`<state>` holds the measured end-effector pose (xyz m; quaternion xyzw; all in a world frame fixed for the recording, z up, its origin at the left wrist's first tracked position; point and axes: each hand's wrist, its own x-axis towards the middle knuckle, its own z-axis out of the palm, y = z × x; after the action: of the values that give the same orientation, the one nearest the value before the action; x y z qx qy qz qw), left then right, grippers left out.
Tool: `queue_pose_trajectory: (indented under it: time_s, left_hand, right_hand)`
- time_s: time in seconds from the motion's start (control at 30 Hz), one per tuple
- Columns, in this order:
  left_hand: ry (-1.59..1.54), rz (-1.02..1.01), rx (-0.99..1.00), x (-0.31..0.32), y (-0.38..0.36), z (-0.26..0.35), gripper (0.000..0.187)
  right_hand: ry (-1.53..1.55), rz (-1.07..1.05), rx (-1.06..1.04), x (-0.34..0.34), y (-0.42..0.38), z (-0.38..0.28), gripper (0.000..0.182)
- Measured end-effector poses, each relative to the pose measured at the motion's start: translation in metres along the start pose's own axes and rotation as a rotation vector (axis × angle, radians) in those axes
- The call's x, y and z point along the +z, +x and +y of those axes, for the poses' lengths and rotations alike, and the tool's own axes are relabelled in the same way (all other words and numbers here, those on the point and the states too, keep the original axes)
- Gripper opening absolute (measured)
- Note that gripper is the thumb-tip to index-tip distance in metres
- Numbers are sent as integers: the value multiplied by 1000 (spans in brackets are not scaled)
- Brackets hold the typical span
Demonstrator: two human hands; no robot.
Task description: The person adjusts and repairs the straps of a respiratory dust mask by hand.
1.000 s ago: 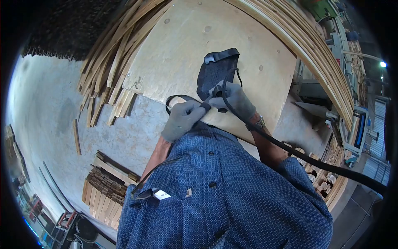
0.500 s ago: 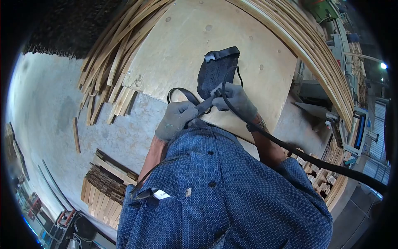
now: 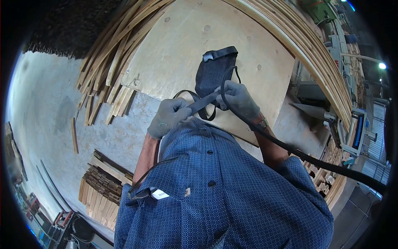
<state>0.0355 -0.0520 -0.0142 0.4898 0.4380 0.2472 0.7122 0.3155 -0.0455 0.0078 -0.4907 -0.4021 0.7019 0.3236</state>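
Observation:
A black strap (image 3: 204,103) runs taut between my two gloved hands, above the near edge of the plywood board. My left hand (image 3: 167,118) is closed on its left end, thumb on top. At its other end, my right hand (image 3: 238,99) pinches the strap, its fingertips partly hidden by a black cable. A loop of the strap hangs below, between the hands. Just beyond them, a black mesh pouch (image 3: 211,76) with a buckle and band at its top lies on the board. The black cable (image 3: 286,146) passes over my right hand and wrist toward the lower right.
The plywood board (image 3: 166,54) spans the area in front of me. Loose wooden strips (image 3: 114,62) lie along its left side, and long curved-looking strips (image 3: 306,45) along its right. A stack of short wood pieces (image 3: 103,186) stands at lower left. Machinery (image 3: 352,133) is on the right.
My left hand has moved slightly left and down, away from my right hand. More of the strap now shows stretched between them, and its hanging loop is more visible.

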Motion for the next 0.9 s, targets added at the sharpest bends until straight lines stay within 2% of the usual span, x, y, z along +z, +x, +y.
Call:
queue_pose_trajectory:
  time_s: [0.1,0.17,0.23,0.37,0.4,0.43,0.47,0.53,0.57,0.6,0.67,0.7,0.77,0.8,0.9]
  left_hand:
    - [137,37,65,20,4,21,20]
    - [225,75,566,44,11,39,28]
    - [329,72,503,55,20,25,32]
    - [516,57,361,55,32,-12,42]
    - [555,146,547,51,32,-17,40]
    - [558,142,544,46,24,-14,40]
    - [559,365,619,41,9,-11,41]
    - [397,627,440,28,-24,-19,51]
    - [240,659,184,19,-38,-33,60]
    - [242,649,179,9,-45,-52,60]
    - [297,494,-214,-5,-51,-85,66]
    - [289,495,-218,-1,-48,-84,66]
    - [265,270,-59,14,-37,-79,62]
    - [239,258,33,20,-25,-108,48]
    - [334,302,75,33,-9,-115,46]
  right_hand:
    - [-52,-31,3,2,1,-6,19]
    - [-81,-54,-19,5,1,-4,20]
    - [-109,-80,-51,8,2,-6,20]
    - [-90,-4,-52,-4,-2,-6,22]
    - [-73,-1,-60,-8,-4,-3,22]
    - [-67,1,-60,-10,-6,0,22]
    - [-58,28,-87,-12,-6,2,22]
    - [-43,70,-117,-15,-7,4,22]
    - [-9,76,-123,-14,-6,4,22]
    - [25,79,-126,-13,-7,6,22]
    - [18,79,-117,-9,-6,2,22]
    - [6,80,-107,-8,-5,1,22]
    - [17,80,-91,-6,-4,4,22]
    - [35,81,-95,-6,-1,4,22]
    - [-1,70,-75,-5,-2,-4,23]
